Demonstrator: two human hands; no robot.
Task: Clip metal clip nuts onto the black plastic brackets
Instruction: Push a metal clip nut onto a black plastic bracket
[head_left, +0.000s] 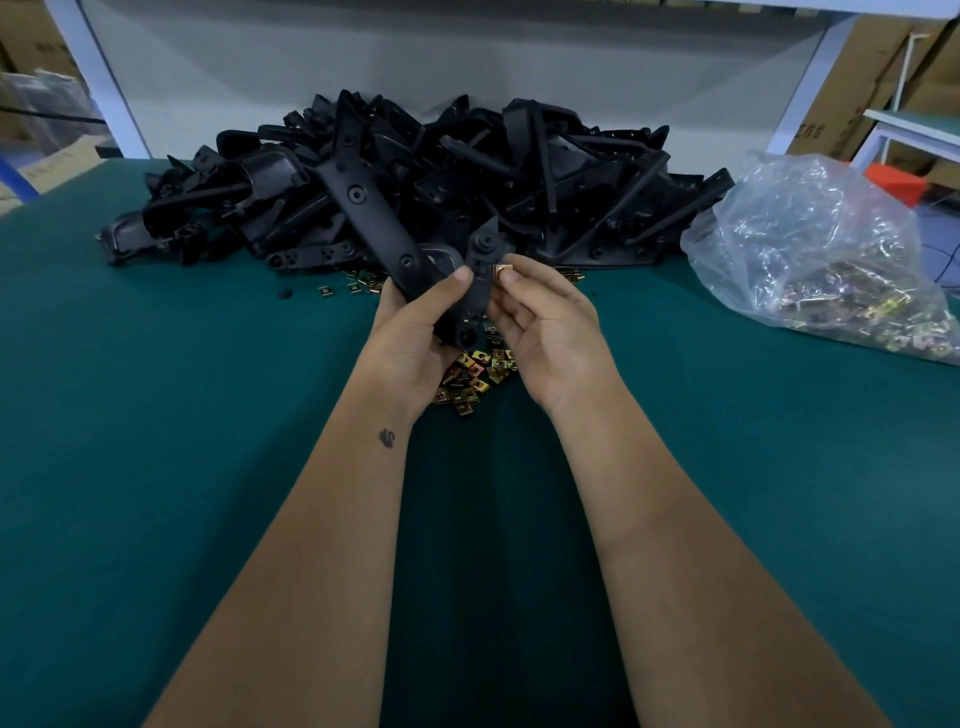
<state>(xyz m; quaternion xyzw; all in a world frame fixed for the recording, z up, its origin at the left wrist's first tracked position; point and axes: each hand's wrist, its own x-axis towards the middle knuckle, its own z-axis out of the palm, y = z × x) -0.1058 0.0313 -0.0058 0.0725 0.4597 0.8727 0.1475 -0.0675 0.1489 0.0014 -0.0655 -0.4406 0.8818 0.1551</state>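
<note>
Both hands are up over the middle of the green worktop (156, 415), and we're right in the fitting step. The left hand (415, 332) has its fingers and thumb wrapped round a black plastic bracket (475, 291), holding it up off the worktop with its long axis running away from the person. The right hand (545, 332) pinches one metal clip nut (502, 270) between thumb and fingertips, right at the bracket's right-hand edge. Nut and bracket look to be touching, but whether the clip has already started onto the edge I can't tell; it's small and partly covered by the fingers.

By my read, the next move is a firm sideways push so the clip's two legs straddle the bracket's edge and the threaded hole lines up with the hole in the plastic. That calls for the left hand to brace hard against the push and for the nut to go on square, not cocked.

Supplies are close by. Loose clip nuts (475, 374) lie heaped on the worktop directly under the hands. A big pile of brackets (415, 176) fills the far edge at centre. A clear plastic bag (810, 249) holding more nuts sits toward the far right corner. Plenty left to do, judging by that pile.
</note>
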